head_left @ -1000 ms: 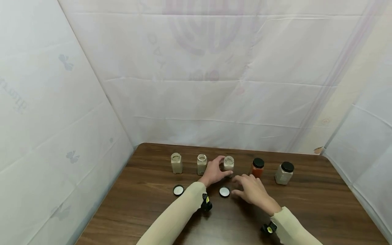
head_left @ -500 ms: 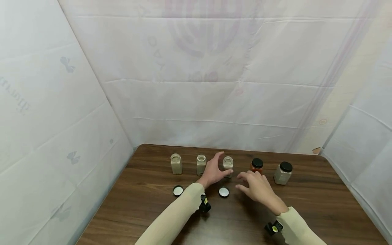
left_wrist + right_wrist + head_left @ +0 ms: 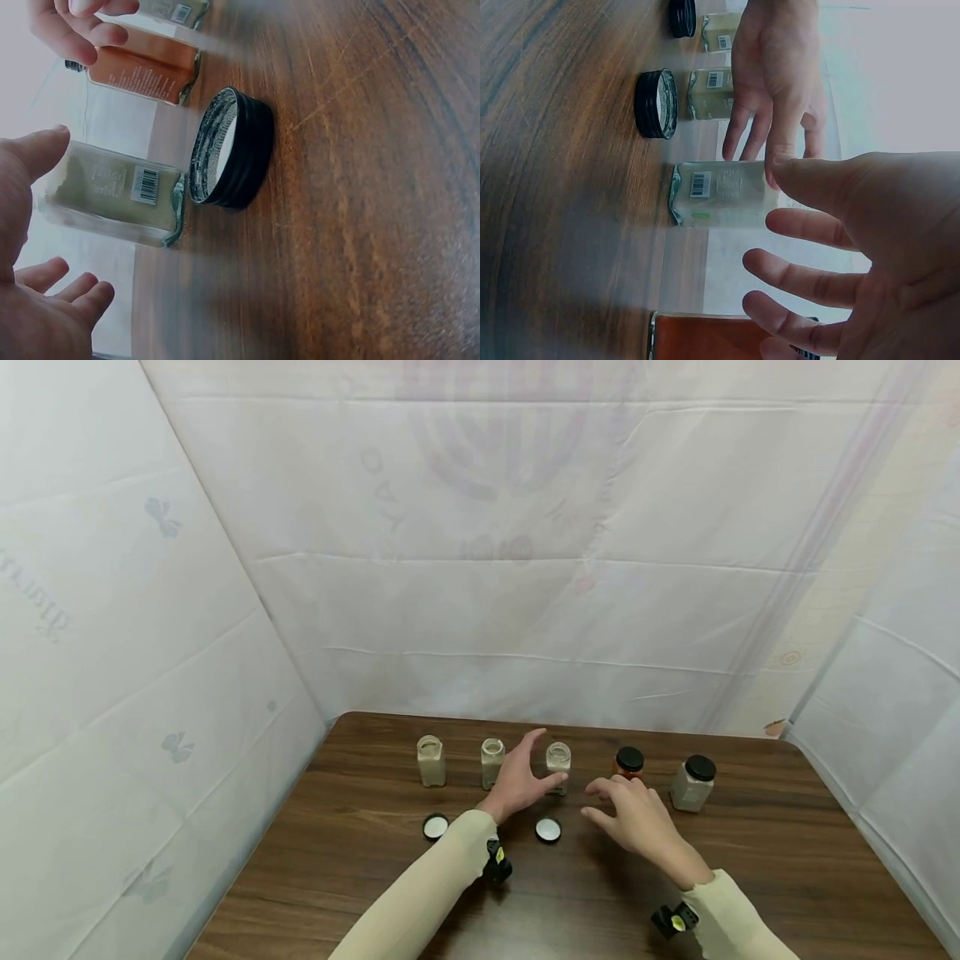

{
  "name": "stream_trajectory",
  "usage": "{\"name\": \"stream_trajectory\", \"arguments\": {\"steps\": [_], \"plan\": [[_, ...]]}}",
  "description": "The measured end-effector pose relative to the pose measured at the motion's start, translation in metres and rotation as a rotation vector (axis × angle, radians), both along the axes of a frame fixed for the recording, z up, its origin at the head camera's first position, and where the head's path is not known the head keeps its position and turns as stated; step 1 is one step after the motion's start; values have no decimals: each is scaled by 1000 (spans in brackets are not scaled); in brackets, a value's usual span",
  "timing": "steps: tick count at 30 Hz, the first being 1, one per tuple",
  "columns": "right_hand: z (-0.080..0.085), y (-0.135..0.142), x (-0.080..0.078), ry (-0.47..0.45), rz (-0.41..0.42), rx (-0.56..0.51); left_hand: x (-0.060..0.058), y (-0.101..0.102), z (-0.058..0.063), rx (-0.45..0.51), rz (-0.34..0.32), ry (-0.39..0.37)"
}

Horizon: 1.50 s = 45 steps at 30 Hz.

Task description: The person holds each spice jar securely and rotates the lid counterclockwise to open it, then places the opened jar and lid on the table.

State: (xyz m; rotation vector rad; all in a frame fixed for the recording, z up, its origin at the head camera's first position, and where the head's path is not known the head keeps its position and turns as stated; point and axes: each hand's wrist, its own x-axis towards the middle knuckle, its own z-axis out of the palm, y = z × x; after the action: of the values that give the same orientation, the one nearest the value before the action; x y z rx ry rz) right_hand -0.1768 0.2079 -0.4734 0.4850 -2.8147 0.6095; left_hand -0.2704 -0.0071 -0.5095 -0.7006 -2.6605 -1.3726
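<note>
An uncapped glass jar of pale powder (image 3: 558,766) stands upright on the table. My left hand (image 3: 519,782) is spread on its left side, the thumb in front of the jar and the fingers apart from it. To the right, my right hand (image 3: 633,818) hovers with loosely bent fingers and holds nothing. Just behind it stands a jar of orange-red powder (image 3: 142,66) with a black cap (image 3: 629,759). A black lid (image 3: 548,830) lies in front of the uncapped jar, its white inside facing up.
Two more uncapped jars, a middle jar (image 3: 492,763) and a far-left jar (image 3: 431,762), stand left of my left hand. Another upturned lid (image 3: 436,827) lies by my left sleeve. A black-capped jar of pale contents (image 3: 692,783) stands at the right. White sheeting (image 3: 450,610) rises behind the table.
My left fingers have opened away from the uncapped jar, and the hand has shifted slightly left. My right hand has drawn right, away from that jar.
</note>
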Motion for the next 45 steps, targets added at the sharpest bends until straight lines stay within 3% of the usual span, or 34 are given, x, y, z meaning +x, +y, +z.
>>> {"name": "stream_trajectory", "arguments": {"steps": [7, 19, 28, 36, 45], "plan": [[-2, 7, 2, 24, -21, -35, 2, -2, 4, 14, 9, 42], [0, 23, 4, 144, -48, -98, 6, -1, 15, 5, -2, 139], [1, 35, 4, 204, -99, -135, 14, 5, 33, -6, -45, 239], [-3, 49, 3, 247, -133, -159, 20, 17, 41, -18, -107, 300], [-2, 59, 3, 271, -169, -195, 29, 34, 48, 5, -157, 308]]}}
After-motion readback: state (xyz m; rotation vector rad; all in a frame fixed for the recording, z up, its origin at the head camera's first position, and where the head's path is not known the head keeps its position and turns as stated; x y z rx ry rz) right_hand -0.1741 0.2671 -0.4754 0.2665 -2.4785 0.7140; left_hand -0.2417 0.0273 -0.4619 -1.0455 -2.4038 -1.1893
